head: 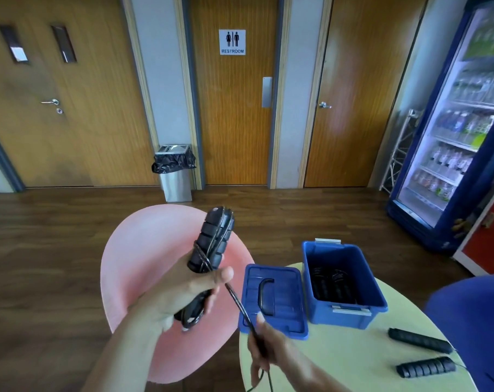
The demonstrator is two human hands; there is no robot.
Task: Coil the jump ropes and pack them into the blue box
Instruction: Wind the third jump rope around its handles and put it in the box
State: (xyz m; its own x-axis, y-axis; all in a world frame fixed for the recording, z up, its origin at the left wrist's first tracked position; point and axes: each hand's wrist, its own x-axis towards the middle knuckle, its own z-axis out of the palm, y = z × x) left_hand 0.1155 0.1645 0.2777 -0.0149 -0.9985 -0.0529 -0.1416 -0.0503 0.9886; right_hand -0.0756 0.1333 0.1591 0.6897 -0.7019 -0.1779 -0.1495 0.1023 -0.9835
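My left hand [180, 295] grips a pair of black jump rope handles [211, 243] held together upright, with thin black cord wound round them. The cord [240, 306] runs taut down to my right hand [268, 346], which pinches it over the table's near edge. The open blue box [342, 281] stands on the round pale yellow table [353, 360] and holds coiled black ropes [332, 284]. Its blue lid [274, 298] with a black handle lies flat to the left of it. Another rope's two black handles [421, 353] lie on the table at the right.
A pink chair [143, 267] stands below my left hand. A blue chair back [472, 315] is at the right edge. Beyond lie wooden floor, a steel bin [175, 171], three doors and a blue drinks fridge [463, 128].
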